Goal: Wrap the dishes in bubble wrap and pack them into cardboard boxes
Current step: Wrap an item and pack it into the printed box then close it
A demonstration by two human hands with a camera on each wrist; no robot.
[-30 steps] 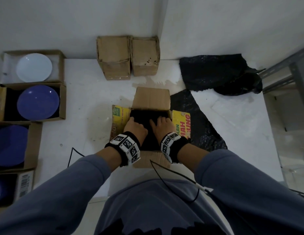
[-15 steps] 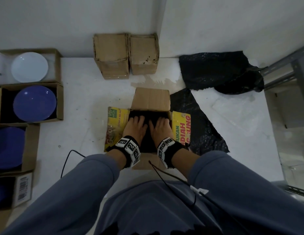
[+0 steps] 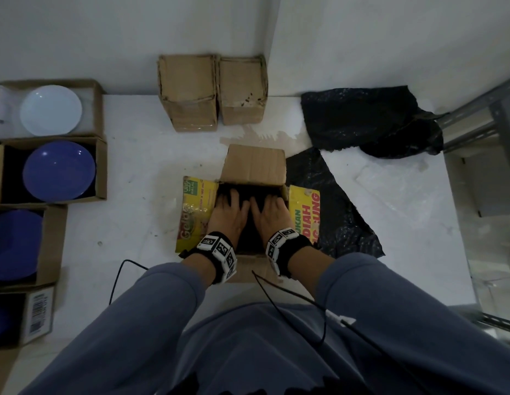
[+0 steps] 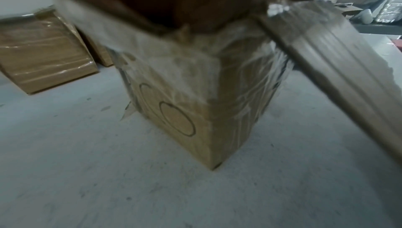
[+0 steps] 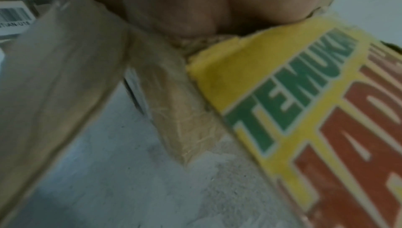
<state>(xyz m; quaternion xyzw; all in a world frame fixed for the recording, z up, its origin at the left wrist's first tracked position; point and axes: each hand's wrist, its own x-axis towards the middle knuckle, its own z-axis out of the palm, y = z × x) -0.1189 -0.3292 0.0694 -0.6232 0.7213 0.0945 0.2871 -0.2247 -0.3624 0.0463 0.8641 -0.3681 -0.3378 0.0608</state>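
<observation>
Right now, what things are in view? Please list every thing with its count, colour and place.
Open box: 1, brown with yellow printed side flaps, centre of the floor, black wrap inside.
Closed boxes: 2, brown, side by side at the far wall.
Boxes with plates: 4, brown, in a row along the left edge.
White plate: 1, in the farthest left box.
Blue plates: 3 visible, in the nearer left boxes; the nearest is cut off.
Black wrap sheets: 2, on the floor right of the open box.
Left hand: inside the open box, fingers spread on the black wrap.
Right hand: the same, beside it.
</observation>
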